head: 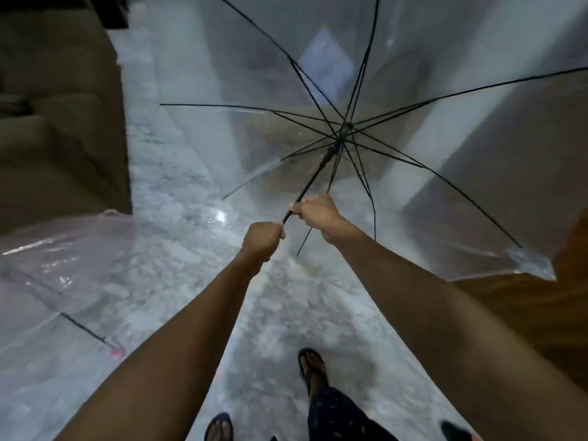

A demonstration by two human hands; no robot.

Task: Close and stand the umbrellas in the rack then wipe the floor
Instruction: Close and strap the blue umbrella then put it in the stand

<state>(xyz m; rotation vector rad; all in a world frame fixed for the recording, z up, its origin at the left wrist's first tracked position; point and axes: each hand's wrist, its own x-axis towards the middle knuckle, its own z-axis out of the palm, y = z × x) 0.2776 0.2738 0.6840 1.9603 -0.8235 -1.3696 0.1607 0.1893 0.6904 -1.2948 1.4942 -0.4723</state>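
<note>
An open clear umbrella (413, 160) with black ribs and a black shaft is held out in front of me, its canopy facing away. My left hand (262, 240) grips the handle end of the shaft. Just above it, my right hand (315, 213) grips the shaft itself. A second open umbrella (63, 265), clear with a pink tint and a pink handle tip, lies on the wet speckled floor (191, 249) at the left. No rack is in view.
A dark brown wall or cabinet (57, 122) stands at the left. Wooden flooring (525, 313) lies at the right, behind the canopy's edge. My feet in dark sandals (311, 367) stand on the grey floor below.
</note>
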